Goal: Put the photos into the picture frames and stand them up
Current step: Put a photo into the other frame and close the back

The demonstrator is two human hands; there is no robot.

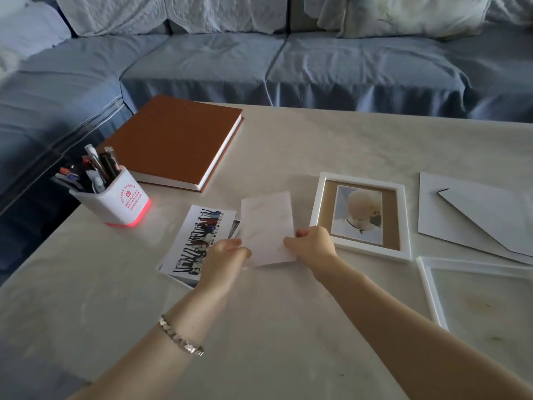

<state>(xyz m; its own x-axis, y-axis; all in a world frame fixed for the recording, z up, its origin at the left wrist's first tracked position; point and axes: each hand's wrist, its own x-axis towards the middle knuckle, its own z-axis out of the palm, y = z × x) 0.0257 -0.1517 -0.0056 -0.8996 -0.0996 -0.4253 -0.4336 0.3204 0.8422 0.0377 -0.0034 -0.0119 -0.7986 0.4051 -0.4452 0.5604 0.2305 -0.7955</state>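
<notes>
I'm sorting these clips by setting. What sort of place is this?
Probably a home living room: a blue sofa with pale cushions along its back bends round a low-looking pale table, more like a coffee table than a desk.

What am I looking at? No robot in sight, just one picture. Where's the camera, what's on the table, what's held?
No machine: a person works with bare hands. The one picture comes from a camera worn on the head, looking forward and down. The left hand and right hand hold a white sheet by its near edge, partly over a stack of photos; whether it is a photo's back I cannot tell. On the table lie a white frame with a photo inside, a backing board, an empty frame, a brown book and a pen holder.
</notes>
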